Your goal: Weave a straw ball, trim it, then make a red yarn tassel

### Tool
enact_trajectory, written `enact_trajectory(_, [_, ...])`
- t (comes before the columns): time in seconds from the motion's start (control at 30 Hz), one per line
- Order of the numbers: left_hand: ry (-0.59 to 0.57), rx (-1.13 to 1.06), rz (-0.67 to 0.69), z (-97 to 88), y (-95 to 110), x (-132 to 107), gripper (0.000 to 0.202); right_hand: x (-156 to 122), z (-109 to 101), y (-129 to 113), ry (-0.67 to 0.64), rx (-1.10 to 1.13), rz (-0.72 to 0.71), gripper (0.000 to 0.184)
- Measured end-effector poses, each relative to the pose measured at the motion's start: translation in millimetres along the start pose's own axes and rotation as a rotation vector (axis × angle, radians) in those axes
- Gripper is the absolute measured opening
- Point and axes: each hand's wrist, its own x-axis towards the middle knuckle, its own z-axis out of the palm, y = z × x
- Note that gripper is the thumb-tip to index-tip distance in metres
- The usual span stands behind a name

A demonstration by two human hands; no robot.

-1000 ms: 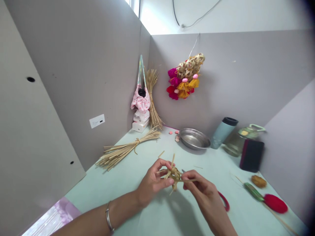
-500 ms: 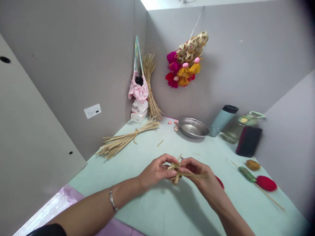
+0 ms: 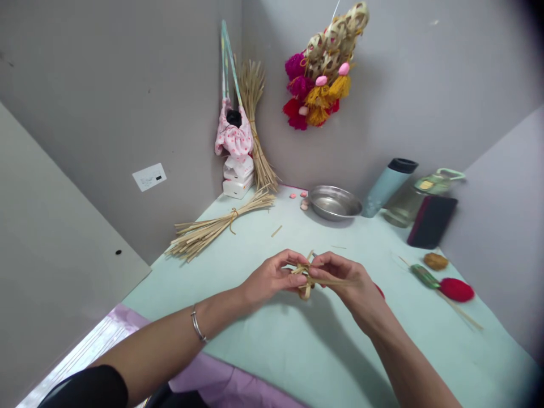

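We see a glossy metal bowl and a matt, straw-like woven piece. The spotted pouch looks like cloth.

No word, brand or number is legible: a white card on the gray partition bears faint marks beside a small black block, too small to read. A yellow patch on the green jug is blurred beyond reading.

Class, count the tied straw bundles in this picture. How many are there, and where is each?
2: one bundle lies on the table; the other bundle is upright beside the bag.
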Motion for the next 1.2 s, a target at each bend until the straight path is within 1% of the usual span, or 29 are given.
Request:
enact_trajectory(0.07, [0.002,0.012,-0.001,-0.7,-0.5,0.0,0.039,-0.6,0.0,-0.1,-0.001,0.025,0.007,0.025])
enact_trajectory(0.2, [-0.047,0.012,-0.026,-2.3,-0.8,0.0,0.033,-0.4,-0.9,0.3,-0.014,0.079,0.024,0.020])
enact_trajectory(0.4, [-0.077,-0.082,-0.069,-2.8,0.9,1.5,0.027,7.5,-4.1,7.1,0.124,0.201,0.072,0.023])
enact_trajectory(0.57, [-0.094,-0.157,-0.121,-5.0,1.1,1.9,0.029,11.4,-5.5,12.3,0.137,0.272,0.101,0.027])
enact_trajectory(0.7, [-0.034,-0.124,-0.099,-5.1,1.7,1.7,0.040,9.3,-5.6,12.0,0.109,0.269,0.092,0.026])
enact_trajectory(0.83, [0.055,-0.069,-0.053,-5.6,2.2,2.6,0.058,5.5,-3.5,12.2,0.072,0.219,0.043,0.023])
enact_trajectory(0.9, [0.082,-0.032,-0.029,-7.1,2.3,3.6,0.060,3.8,-2.2,12.2,0.089,0.181,-0.011,0.020])
enact_trajectory(0.97, [0.053,-0.019,-0.007,-9.4,2.9,4.6,0.053,2.1,-1.1,10.9,0.112,0.140,-0.074,0.017])
enact_trajectory(1.03, [-0.007,-0.044,-0.006,-11.9,4.7,5.0,0.046,0.4,-0.2,8.4,0.124,0.098,-0.129,0.015])
enact_trajectory(1.2, [-0.115,-0.149,-0.070,-12.7,12.4,1.8,0.043,-2.6,1.9,2.2,0.132,0.018,-0.215,0.011])
